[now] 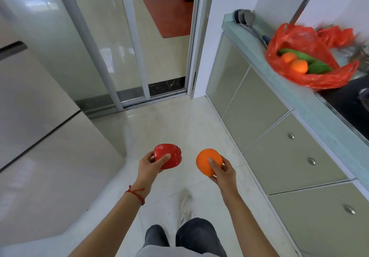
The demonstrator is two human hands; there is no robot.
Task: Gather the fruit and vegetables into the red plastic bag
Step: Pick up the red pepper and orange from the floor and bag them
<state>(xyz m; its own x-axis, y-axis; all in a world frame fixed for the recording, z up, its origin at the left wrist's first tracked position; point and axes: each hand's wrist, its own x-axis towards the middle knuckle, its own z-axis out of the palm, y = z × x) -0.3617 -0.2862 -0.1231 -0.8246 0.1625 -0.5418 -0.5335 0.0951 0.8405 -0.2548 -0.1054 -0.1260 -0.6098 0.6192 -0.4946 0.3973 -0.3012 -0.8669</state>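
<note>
Left hand (148, 165) grips a pepper (168, 156), right hand (224, 171) an orange (208, 161); bag (311, 56) on counter (299, 94) at two o'clock, nearer the right hand.

Bright, even daylight, soft shadows only. Window reflection glares off the glossy panel (40, 3) top left; sheen on the floor tiles (175, 120) and sliding glass door (111, 42). Strong wide-angle bending: door frames and bench (299, 98) edge curve near the borders. Motion blur smears the red plastic bag (311, 56) and right edge. Centre reasonably sharp; both hands crisp.
</note>
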